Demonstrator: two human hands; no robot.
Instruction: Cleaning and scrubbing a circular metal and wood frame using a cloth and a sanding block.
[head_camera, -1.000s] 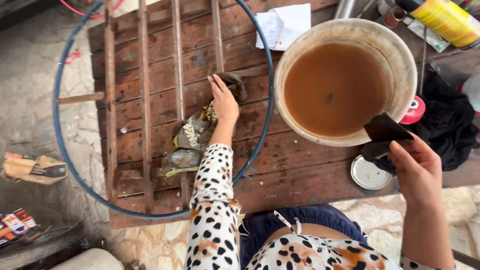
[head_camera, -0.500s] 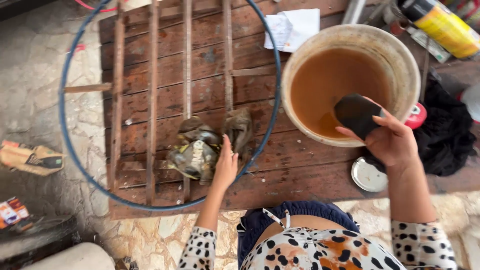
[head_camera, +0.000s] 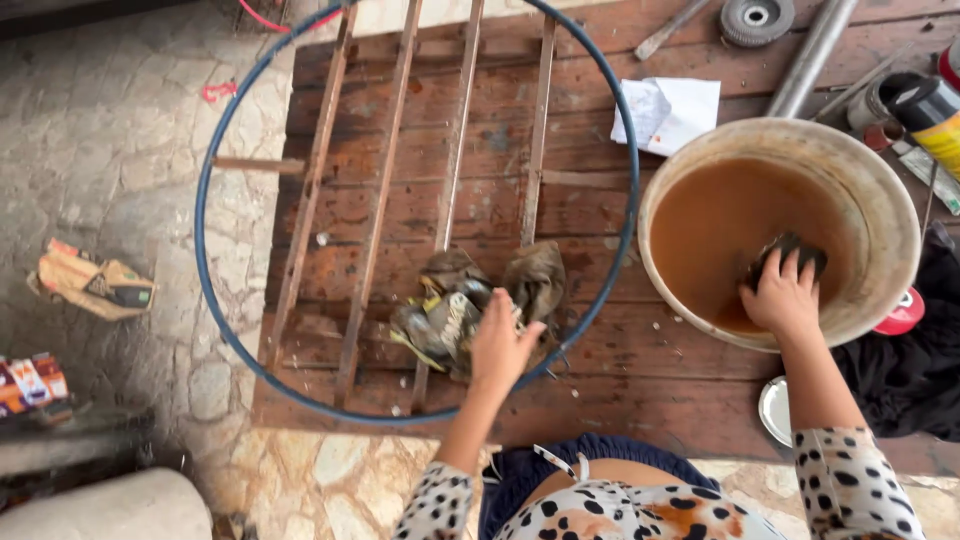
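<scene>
Dark sponge (head_camera: 790, 255) now dunked in the brown-water basin (head_camera: 880, 190) by closed right hand (head_camera: 780, 295); left hand (head_camera: 500, 345) rested loosely open on dirty rags (head_camera: 450, 310), wetting stage reached.

Right hand (head_camera: 782, 292) presses a dark sponge (head_camera: 790, 255) into brown liquid inside the pale bucket (head_camera: 895, 215). Left hand (head_camera: 502, 342) rests on crumpled dirty rags (head_camera: 455, 305) lying on the rusty metal grille (head_camera: 385, 190), inside its blue hoop, on the wooden worktop (head_camera: 640, 385).
</scene>
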